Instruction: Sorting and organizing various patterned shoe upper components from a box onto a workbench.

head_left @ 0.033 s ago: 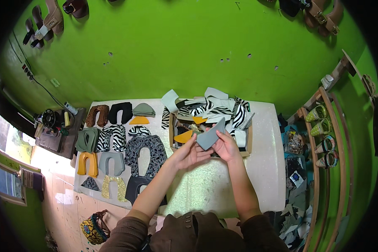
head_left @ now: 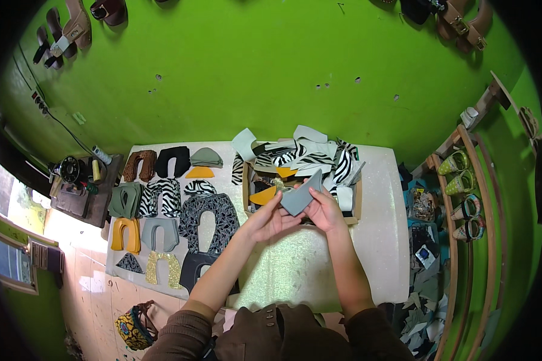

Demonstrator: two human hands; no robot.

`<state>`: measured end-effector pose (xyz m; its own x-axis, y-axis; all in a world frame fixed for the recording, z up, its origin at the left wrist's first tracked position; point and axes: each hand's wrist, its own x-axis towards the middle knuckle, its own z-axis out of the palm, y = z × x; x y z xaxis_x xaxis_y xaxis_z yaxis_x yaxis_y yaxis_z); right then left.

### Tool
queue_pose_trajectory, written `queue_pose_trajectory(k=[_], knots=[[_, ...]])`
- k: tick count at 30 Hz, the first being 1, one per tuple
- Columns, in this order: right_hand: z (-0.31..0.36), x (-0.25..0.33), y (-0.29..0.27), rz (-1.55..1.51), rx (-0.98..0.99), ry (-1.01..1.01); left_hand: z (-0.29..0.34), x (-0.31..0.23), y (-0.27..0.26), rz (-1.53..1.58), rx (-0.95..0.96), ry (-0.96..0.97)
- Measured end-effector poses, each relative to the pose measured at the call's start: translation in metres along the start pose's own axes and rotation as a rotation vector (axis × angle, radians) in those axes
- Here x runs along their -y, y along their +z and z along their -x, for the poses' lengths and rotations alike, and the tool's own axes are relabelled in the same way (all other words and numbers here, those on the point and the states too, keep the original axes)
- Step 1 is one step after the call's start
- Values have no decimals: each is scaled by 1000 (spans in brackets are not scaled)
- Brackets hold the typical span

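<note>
Both my hands hold a flat grey cut piece of leather-like material above the near side of a scrap box. My left hand grips its left edge, thumb on top and fingers beneath. On the other side my right hand pinches the piece at its right edge. Behind them the cardboard box is heaped with pale, zebra-striped and mustard offcuts. To the left lie stacks of U-shaped pieces: mustard, grey, zebra-striped, black and a large dark patterned one.
The pale table stands against a green wall. A dark side table with a sewing-machine-like wheel is at left. On the right, a wooden rack carries sandals, beside piled scraps. A patterned bag sits on the floor.
</note>
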<state>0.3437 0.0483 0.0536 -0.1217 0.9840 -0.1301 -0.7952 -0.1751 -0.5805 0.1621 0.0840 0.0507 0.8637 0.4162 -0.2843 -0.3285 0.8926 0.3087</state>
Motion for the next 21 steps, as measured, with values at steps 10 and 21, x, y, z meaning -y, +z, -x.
queue_pose_trajectory(k=[10,21], knots=[[11,-10,-12,348,-60,58,2,-11,-7,-578,-485,692],[6,-10,-12,858,-222,-448,12,-26,40,-1963,-438,975]])
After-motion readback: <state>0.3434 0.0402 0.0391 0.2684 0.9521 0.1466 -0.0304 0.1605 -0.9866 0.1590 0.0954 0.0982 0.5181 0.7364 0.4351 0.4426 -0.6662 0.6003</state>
